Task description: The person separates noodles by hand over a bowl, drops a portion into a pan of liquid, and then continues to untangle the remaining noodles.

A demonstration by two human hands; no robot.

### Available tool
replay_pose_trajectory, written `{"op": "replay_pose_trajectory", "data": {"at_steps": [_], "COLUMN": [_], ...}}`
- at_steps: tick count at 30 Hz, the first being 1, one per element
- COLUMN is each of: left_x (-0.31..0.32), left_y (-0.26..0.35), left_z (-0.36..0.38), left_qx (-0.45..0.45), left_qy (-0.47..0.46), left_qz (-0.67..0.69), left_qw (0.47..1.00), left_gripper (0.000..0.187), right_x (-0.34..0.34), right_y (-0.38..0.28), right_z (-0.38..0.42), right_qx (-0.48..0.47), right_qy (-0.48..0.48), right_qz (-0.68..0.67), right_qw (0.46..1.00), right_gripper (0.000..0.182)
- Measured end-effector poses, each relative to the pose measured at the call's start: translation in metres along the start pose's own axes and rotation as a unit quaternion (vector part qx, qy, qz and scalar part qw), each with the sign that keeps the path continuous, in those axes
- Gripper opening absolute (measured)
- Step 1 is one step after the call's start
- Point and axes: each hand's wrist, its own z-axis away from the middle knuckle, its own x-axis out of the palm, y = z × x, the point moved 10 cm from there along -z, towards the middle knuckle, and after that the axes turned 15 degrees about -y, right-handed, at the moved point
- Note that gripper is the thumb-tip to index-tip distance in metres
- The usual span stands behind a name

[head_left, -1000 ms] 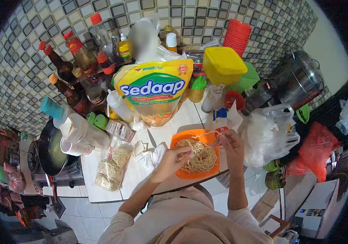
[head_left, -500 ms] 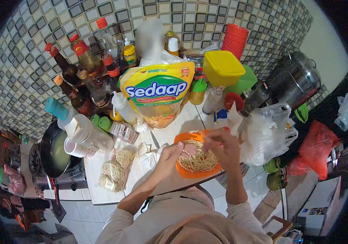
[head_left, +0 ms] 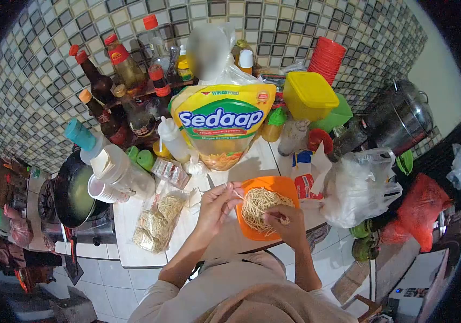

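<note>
Head view: noodles (head_left: 260,203) are a loose heap in the orange bowl (head_left: 268,182), close to the counter's (head_left: 262,159) front edge, right of its midpoint. Heap roughly round, no clear long axis; strands run every way. Right hand (head_left: 285,220) is the nearer one: over the near-right part of the bowl, fingertips at the heap. Left hand (head_left: 217,207) is off the left rim, noodles just to its right.

Hands: apart from each other, one each side of the heap. Left: thumb and fingertips pinched together, pale sliver at the tips, too small to identify. Right: fingers bent down, tips touching noodles; can't tell if they're clamped on a strand.

Around them: clear bag of noodles (head_left: 157,223) toward the counter's front-left corner, red-and-white packet (head_left: 307,187) just right of the bowl, Sedaap pouch (head_left: 222,126) behind, toward the back edge.
</note>
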Motion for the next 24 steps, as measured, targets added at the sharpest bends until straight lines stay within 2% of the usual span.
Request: {"op": "replay_pose_trajectory", "data": {"at_steps": [4, 8, 11, 12, 14, 15, 17, 18, 19, 21, 23, 24], "left_x": [-0.013, -0.019, -0.028, -0.026, -0.008, -0.006, 0.036, 0.049, 0.055, 0.087, 0.09, 0.085], "left_y": [0.018, 0.021, 0.034, 0.034, 0.062, 0.065, 0.045, 0.043, 0.044, 0.035, 0.034, 0.024], "left_z": [0.001, 0.001, 0.007, 0.007, 0.015, 0.018, 0.002, 0.0, -0.001, -0.002, -0.001, -0.003], "left_qx": [0.056, 0.062, 0.096, 0.095, 0.16, 0.16, 0.08, 0.084, 0.085, 0.062, 0.089, 0.037], "left_qy": [0.042, 0.066, 0.143, 0.143, 0.162, 0.165, -0.066, -0.1, -0.098, -0.193, -0.186, -0.193], "left_qz": [-0.025, -0.058, -0.144, -0.145, -0.356, -0.357, -0.393, -0.446, -0.446, -0.487, -0.476, -0.466], "left_qw": [0.997, 0.994, 0.974, 0.975, 0.906, 0.906, 0.914, 0.886, 0.886, 0.85, 0.855, 0.863], "left_gripper": [0.025, 0.023, 0.024, 0.024, 0.027, 0.027, 0.028, 0.028, 0.028, 0.025, 0.022, 0.02], "right_x": [-0.013, -0.031, -0.044, -0.046, -0.048, -0.045, -0.041, -0.036, -0.03, -0.027, -0.028, -0.03], "right_y": [0.006, 0.003, -0.02, -0.027, -0.036, -0.04, -0.047, -0.05, -0.053, -0.054, -0.05, -0.047], "right_z": [0.005, 0.003, 0.002, 0.001, -0.003, -0.006, -0.012, -0.016, -0.019, -0.022, -0.023, -0.024], "right_qx": [-0.013, -0.026, -0.061, -0.072, -0.083, -0.086, -0.091, -0.091, -0.092, -0.09, -0.088, -0.092], "right_qy": [0.023, 0.052, 0.073, 0.074, 0.073, 0.053, 0.03, 0.007, -0.015, -0.013, -0.009, 0.001], "right_qz": [0.003, 0.022, 0.046, 0.05, 0.053, 0.059, 0.064, 0.073, 0.083, 0.077, 0.071, 0.076], "right_qw": [1.0, 0.998, 0.994, 0.993, 0.992, 0.993, 0.993, 0.993, 0.992, 0.993, 0.994, 0.993], "right_gripper": [0.015, 0.013, 0.011, 0.011, 0.011, 0.012, 0.012, 0.013, 0.014, 0.014, 0.015, 0.014]}}
